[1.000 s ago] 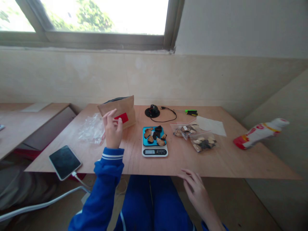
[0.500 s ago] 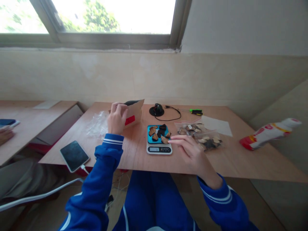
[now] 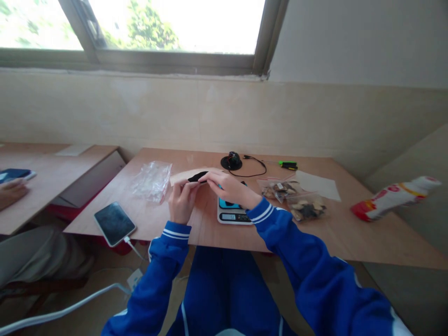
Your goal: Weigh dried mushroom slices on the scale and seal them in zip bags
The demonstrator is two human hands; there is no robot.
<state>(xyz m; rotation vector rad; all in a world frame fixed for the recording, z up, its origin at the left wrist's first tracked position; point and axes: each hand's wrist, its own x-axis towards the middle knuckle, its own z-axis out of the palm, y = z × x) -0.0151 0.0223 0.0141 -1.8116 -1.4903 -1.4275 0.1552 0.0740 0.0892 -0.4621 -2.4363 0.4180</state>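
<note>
My left hand is closed on the near rim of a brown paper bag. My right hand meets it there, fingers pinched at the same rim. Between them shows the bag's dark opening, tilted toward me. Beneath my right hand and wrist sits a white kitchen scale with a blue plate. Most of that plate and the brown and dark pieces on it are hidden by my hand.
A crumpled clear plastic bag and a phone on a cable lie left. Behind stands a black round-based device. Rightward are zip bags of pieces, screwdrivers, paper and a bottle. Another person's hand shows far left.
My right hand has left the pieces on the scale and come left to the paper bag. The bag has tipped its opening toward me, my left hand still on it.
</note>
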